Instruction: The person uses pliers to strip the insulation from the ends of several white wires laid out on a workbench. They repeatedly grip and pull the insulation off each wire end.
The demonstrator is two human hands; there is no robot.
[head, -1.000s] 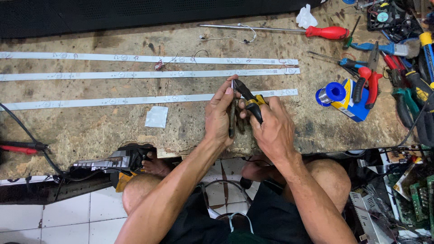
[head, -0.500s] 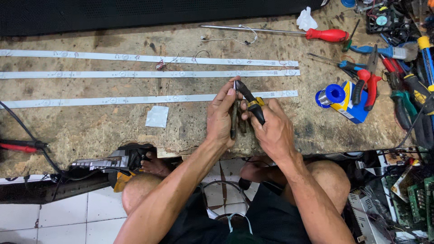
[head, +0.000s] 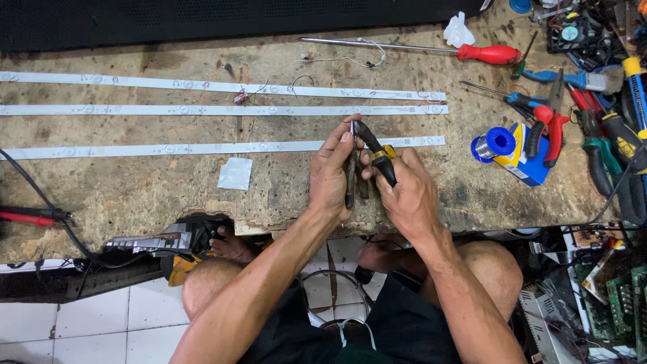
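Centrally, a thin wire end (head: 351, 125) was pinched upright between the thumb and fingers (head: 344, 137) of the left hand (head: 331, 176), just above the near edge of the counter (head: 135, 195). From its right side, the dark tip of a pair of cutters (head: 375, 149) was brought against that wire end, the tool's long axis slanting from upper left down to lower right. The cutters' black and yellow handles were clenched in the right hand (head: 408, 197), which touched the left hand. The wire lay up and to the left of the right fingers, and the left hand was the nearer one. Just beyond the hands, the nearest white light strip (head: 202, 147) lay across the counter, with two more strips (head: 202, 98) farther off. A solder spool (head: 494, 141) and scattered hand tools (head: 579, 101) lay well apart at the right.
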